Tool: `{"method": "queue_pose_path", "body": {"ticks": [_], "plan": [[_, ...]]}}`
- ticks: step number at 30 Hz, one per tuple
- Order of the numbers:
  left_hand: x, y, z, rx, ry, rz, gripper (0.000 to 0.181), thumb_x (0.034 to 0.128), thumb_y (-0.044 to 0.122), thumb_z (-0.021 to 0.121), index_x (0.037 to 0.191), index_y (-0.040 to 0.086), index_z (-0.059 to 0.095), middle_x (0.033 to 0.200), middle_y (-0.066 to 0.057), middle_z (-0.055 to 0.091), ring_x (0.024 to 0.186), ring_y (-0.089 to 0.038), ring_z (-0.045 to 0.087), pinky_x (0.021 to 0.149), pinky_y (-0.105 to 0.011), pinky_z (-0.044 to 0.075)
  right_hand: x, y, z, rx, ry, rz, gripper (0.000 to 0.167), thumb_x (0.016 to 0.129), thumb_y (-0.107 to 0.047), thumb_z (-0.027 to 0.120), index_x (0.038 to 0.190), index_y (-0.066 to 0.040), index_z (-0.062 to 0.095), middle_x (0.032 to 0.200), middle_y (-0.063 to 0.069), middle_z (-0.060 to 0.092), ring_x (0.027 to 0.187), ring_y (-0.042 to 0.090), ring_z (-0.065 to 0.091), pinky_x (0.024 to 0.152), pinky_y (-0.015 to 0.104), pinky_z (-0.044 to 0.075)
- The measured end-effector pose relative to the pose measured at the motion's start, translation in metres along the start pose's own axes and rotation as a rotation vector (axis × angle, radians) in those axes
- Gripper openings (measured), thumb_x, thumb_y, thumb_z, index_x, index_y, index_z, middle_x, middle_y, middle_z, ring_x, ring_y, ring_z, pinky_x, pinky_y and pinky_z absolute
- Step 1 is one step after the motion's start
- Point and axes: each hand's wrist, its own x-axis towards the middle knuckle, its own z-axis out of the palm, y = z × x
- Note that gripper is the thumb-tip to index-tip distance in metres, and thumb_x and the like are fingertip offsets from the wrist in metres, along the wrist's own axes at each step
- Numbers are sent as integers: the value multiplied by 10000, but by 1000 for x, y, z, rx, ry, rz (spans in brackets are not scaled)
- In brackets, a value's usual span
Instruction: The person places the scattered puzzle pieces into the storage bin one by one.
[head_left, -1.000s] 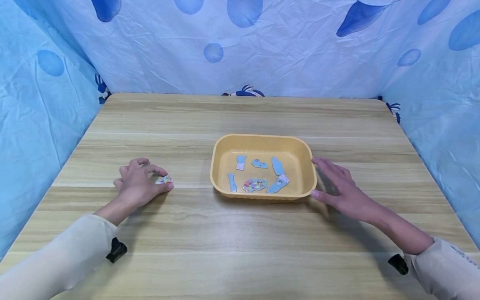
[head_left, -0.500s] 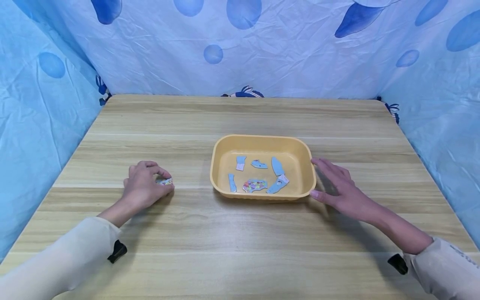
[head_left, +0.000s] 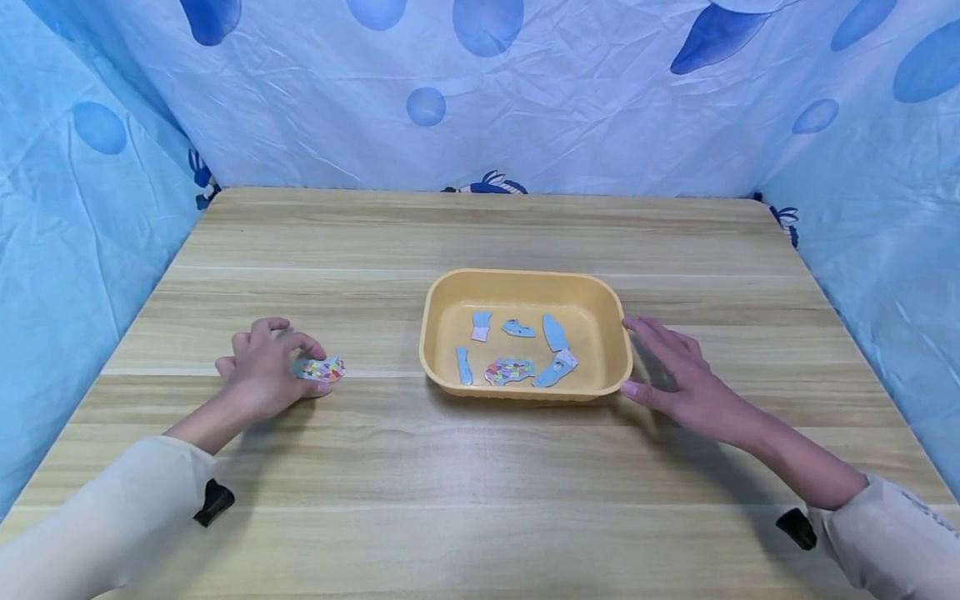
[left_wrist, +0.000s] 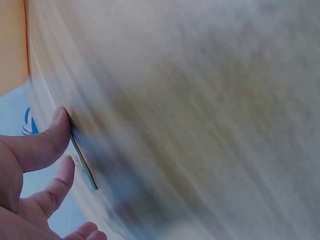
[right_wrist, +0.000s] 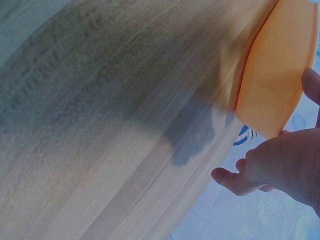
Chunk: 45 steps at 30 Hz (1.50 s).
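Observation:
On the left of the table lies a colorful puzzle piece [head_left: 321, 370], blue at one end. My left hand [head_left: 258, 373] is around it, with index finger and thumb spread to either side. In the left wrist view the puzzle piece [left_wrist: 88, 172] shows nearly edge-on by the thumb [left_wrist: 47, 145]; whether either digit touches it I cannot tell. My right hand [head_left: 693, 387] rests thumb and fingertips against the right side of the yellow tray [head_left: 525, 279], fingers extended. Several light blue puzzle pieces [head_left: 557, 368] lie apart inside the tray, one of them multicolored [head_left: 510, 372].
The wooden table [head_left: 480, 500] extends on all sides of the tray. Blue patterned cloth [head_left: 480, 108] hangs behind it and at both sides. Black clips [head_left: 214, 502] sit at the cuffs of the pale sleeves [head_left: 120, 517].
My left hand closed in over the puzzle piece, then drew back left, leaving more of the piece in view. My right hand and the tray have stayed in place.

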Motion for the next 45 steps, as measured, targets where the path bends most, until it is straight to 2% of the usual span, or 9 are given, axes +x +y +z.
{"method": "queue_pose_path", "body": {"ticks": [11, 15, 21, 28, 32, 35, 40, 43, 45], "plan": [[-2, -1, -2, -13, 30, 43, 313, 742, 298, 823, 928, 79, 701, 1439, -277, 319, 1228, -527, 227, 798, -579, 210, 0, -1, -1, -3, 0, 1, 792, 920, -381, 639, 1546, -279, 165, 1596, 153, 99, 1414, 439, 29, 994, 729, 136], [-2, 0, -1, -12, 37, 44, 318, 715, 309, 834, 888, 69, 718, 1442, -267, 358, 1245, -508, 248, 817, -563, 214, 0, -1, 0, 0, -2, 1, 792, 920, -382, 639, 1546, -275, 166, 1596, 151, 96, 1415, 439, 26, 993, 731, 134], [-2, 1, 1, 34, 56, 63, 291, 678, 321, 843, 819, 96, 723, 1450, -232, 389, 1244, -444, 303, 847, -543, 216, 0, 0, 0, -2, -1, 6, 793, 916, -393, 640, 1544, -292, 167, 1598, 142, 97, 1418, 428, 27, 992, 732, 140], [-2, 3, 1, 58, 50, 69, 298, 701, 342, 817, 838, 96, 722, 1464, -227, 385, 1280, -418, 311, 915, -575, 208, 0, 0, 1, 0, 3, -5, 790, 916, -383, 644, 1543, -290, 173, 1596, 145, 102, 1417, 428, 32, 993, 728, 142], [0, 5, -2, -45, 22, 65, 350, 766, 400, 779, 898, 83, 712, 1441, -225, 430, 1324, -432, 338, 999, -600, 248, 0, 0, 0, -1, 3, -8, 788, 917, -381, 643, 1543, -285, 175, 1596, 146, 104, 1416, 429, 34, 994, 727, 141], [1, 11, -6, -150, 5, 66, 367, 800, 411, 755, 933, 73, 699, 1417, -203, 472, 1327, -447, 362, 962, -553, 360, 0, 0, 1, -5, 0, -4, 789, 918, -384, 641, 1544, -281, 172, 1596, 147, 103, 1417, 432, 30, 996, 727, 138], [3, 28, -14, -274, -9, 48, 371, 817, 422, 739, 972, 86, 701, 1408, -112, 512, 1121, -348, 606, 785, -379, 484, 1, 0, 0, -8, -2, 0, 792, 918, -385, 640, 1545, -275, 170, 1596, 149, 100, 1418, 432, 24, 995, 730, 135], [3, 40, -17, -318, -14, 52, 423, 808, 477, 734, 996, 100, 700, 1411, -78, 514, 984, -320, 674, 770, -402, 531, 1, 0, 0, -8, -5, 7, 793, 919, -390, 638, 1546, -282, 164, 1598, 143, 93, 1418, 428, 22, 992, 732, 138], [3, 48, -19, -336, -14, 68, 439, 803, 491, 734, 1000, 100, 700, 1409, -72, 516, 1035, -327, 651, 804, -436, 533, 0, 0, 1, -8, -8, 12, 793, 920, -394, 635, 1546, -287, 161, 1599, 140, 91, 1418, 426, 21, 993, 733, 138]]}}
